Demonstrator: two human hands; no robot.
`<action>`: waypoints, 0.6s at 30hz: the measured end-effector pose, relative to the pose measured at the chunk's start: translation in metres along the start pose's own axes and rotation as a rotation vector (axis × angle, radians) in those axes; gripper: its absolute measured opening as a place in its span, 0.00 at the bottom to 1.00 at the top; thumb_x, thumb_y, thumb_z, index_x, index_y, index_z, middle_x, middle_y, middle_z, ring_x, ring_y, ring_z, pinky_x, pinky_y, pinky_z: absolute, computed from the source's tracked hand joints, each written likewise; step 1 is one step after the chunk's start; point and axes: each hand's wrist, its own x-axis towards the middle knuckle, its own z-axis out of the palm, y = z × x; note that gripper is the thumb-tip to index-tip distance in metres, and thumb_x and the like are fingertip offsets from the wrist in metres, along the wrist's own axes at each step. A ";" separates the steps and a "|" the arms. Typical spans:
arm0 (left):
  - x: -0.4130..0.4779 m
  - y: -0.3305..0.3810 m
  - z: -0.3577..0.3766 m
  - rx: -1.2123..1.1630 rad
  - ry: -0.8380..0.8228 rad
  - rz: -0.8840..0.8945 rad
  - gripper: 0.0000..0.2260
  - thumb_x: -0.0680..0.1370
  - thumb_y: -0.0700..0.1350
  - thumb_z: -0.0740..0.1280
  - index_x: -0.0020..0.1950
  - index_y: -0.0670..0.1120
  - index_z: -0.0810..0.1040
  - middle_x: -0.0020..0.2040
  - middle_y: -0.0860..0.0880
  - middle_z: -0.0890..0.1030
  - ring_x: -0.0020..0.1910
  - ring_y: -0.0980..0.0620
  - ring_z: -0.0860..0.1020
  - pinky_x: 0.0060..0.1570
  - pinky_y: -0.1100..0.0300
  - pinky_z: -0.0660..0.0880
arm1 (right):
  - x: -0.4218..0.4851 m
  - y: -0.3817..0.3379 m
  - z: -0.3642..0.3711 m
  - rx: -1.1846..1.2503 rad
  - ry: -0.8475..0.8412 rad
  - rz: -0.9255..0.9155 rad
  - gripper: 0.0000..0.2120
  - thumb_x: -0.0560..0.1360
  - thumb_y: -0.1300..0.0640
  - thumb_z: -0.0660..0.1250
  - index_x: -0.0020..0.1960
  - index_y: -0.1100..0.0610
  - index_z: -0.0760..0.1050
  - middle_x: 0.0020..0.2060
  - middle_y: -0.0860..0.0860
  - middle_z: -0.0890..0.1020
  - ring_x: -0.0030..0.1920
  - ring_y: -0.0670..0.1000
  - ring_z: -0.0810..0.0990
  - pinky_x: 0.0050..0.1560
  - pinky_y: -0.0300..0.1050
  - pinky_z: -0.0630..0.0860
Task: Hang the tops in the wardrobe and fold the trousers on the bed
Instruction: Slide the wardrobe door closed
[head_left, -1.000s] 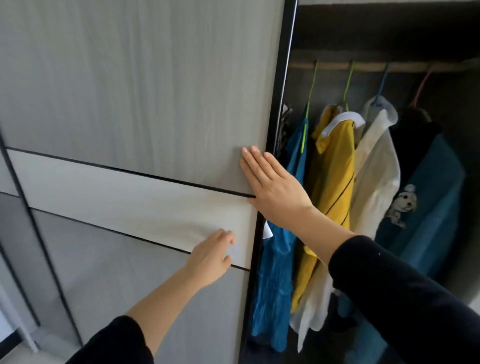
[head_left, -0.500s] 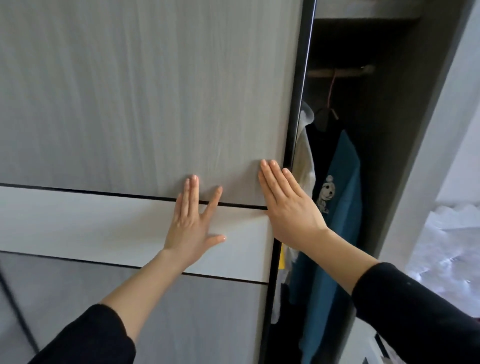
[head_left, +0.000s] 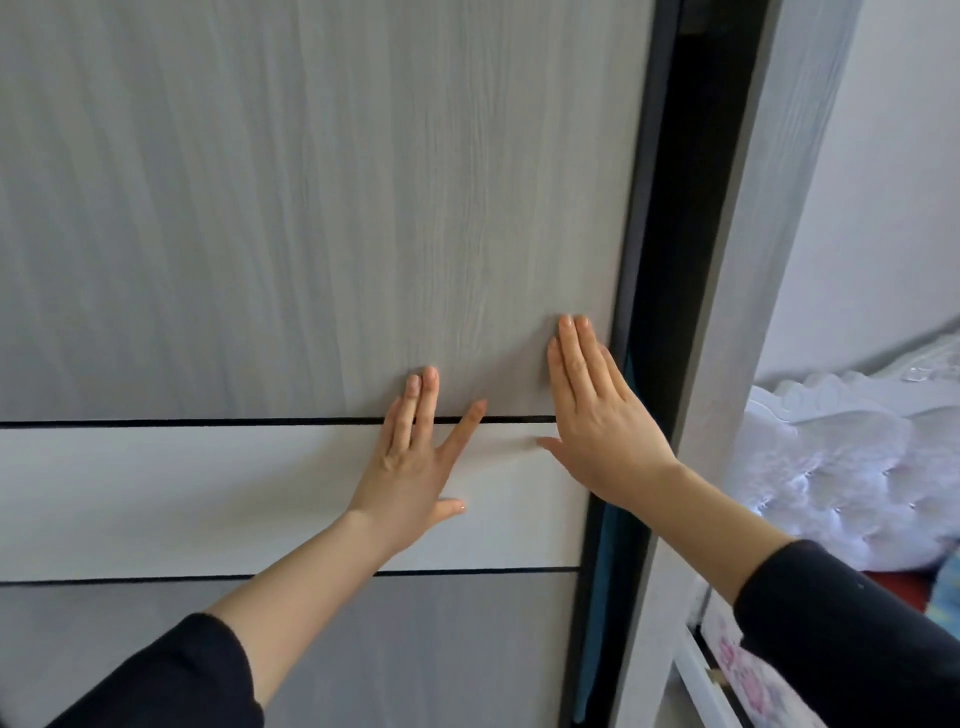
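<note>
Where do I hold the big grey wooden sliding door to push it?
No handle shows on the grey wood-grain sliding door, so come from the front and press flat palms on its smooth face near the black right edge, as the left hand and right hand do.

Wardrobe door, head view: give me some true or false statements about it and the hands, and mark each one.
1. The left hand and right hand lie flat on the door. True.
2. The door stands wide open. False: only a narrow dark gap shows at its right edge.
3. The right hand holds a hanger. False: its fingers are straight and it holds nothing.
4. White bedding lies to the right of the wardrobe. True.
</note>
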 end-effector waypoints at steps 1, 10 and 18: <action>0.002 0.004 0.000 0.005 -0.005 0.017 0.64 0.54 0.70 0.75 0.79 0.48 0.45 0.74 0.29 0.39 0.75 0.32 0.41 0.74 0.42 0.45 | -0.003 0.005 0.002 -0.003 -0.002 0.011 0.47 0.72 0.44 0.71 0.74 0.72 0.51 0.75 0.68 0.54 0.75 0.66 0.53 0.73 0.60 0.50; 0.027 0.048 -0.004 0.031 -0.003 0.004 0.65 0.53 0.72 0.73 0.79 0.50 0.42 0.75 0.30 0.39 0.75 0.33 0.39 0.74 0.45 0.43 | -0.018 0.034 0.011 0.007 0.033 0.094 0.46 0.68 0.52 0.74 0.74 0.73 0.55 0.74 0.69 0.55 0.75 0.67 0.54 0.75 0.60 0.52; 0.036 0.056 -0.001 -0.053 0.020 0.023 0.65 0.48 0.71 0.75 0.78 0.52 0.49 0.76 0.34 0.38 0.76 0.38 0.38 0.74 0.49 0.39 | -0.021 0.045 0.010 -0.189 0.002 0.084 0.47 0.67 0.46 0.73 0.73 0.73 0.59 0.73 0.69 0.61 0.74 0.66 0.60 0.76 0.59 0.45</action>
